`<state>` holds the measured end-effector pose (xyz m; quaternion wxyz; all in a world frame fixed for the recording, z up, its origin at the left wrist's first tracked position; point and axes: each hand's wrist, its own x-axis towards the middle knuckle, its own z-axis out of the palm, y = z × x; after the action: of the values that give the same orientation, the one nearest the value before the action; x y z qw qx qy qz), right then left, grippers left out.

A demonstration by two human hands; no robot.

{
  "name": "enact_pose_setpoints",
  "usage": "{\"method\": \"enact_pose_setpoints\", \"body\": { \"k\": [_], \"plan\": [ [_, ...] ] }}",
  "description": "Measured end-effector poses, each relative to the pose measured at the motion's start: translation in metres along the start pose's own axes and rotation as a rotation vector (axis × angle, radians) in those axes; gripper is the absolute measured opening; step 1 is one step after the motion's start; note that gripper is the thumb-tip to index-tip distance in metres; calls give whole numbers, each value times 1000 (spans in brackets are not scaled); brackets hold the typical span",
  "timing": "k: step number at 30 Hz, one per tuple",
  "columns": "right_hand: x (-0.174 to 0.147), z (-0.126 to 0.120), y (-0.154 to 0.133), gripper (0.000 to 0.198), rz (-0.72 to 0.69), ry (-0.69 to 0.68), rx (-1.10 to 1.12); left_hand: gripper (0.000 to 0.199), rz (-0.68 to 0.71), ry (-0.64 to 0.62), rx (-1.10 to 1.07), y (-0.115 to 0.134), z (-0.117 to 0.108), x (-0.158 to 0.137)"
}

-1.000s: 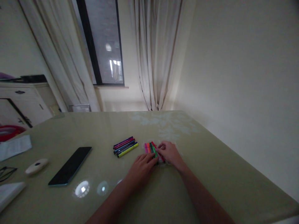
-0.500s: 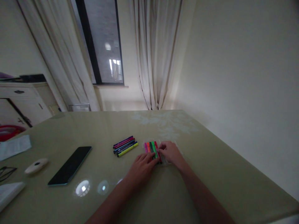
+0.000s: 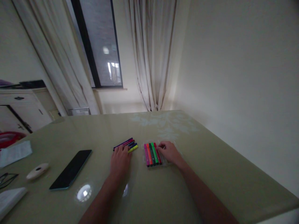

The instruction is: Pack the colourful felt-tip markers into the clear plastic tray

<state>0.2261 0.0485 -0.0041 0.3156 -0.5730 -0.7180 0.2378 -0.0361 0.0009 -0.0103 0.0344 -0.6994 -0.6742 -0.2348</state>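
The table (image 3: 210, 189) fills the foreground, with curtains (image 3: 56, 59), a window (image 3: 101, 40) and a cabinet (image 3: 21, 109) behind. On its left lie a phone (image 3: 70, 169), a sheet of paper (image 3: 16, 153), a mouse (image 3: 37, 171) and glasses (image 3: 8, 181). The right hand (image 3: 170, 152) covers part of a clear case (image 3: 165, 161), thumb and forefinger together beside the red marker; whether they grip it, I cannot tell. Five markers (image 3: 150, 155) sit side by side in the case. Left of it, the left hand (image 3: 120, 161) blocks the near ends of the loose markers (image 3: 123, 143), fingers bent over them, their grip unclear.
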Motion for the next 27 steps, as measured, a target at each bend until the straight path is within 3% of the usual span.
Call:
{"method": "enact_pose_setpoints", "body": {
  "k": [4, 9, 11, 14, 21, 24, 27],
  "plan": [
    [-2, 3, -8, 13, -45, 33, 59, 13, -6, -56, -159, -3, 0, 2],
    [-9, 16, -26, 21, -120, -77, 332, 30, -92, -35, -865, 19, 2, 5],
    [-13, 22, -33, 28, -128, -151, 493, 37, -93, -107, -1101, 30, 1, 3],
    [-17, 26, -39, 39, -102, -194, 644, 38, -118, -201, -1290, 42, -1, -3],
    [-19, 23, -46, 30, -125, -177, 586, 43, -207, -166, -1256, 47, -4, -8],
    [-14, 17, -42, 25, -81, -161, 580, 40, -133, -143, -1156, 45, -1, -8],
    [-5, 0, -28, 20, 37, -91, 517, 34, 67, -96, -903, 46, 3, -12]
  ]
}}
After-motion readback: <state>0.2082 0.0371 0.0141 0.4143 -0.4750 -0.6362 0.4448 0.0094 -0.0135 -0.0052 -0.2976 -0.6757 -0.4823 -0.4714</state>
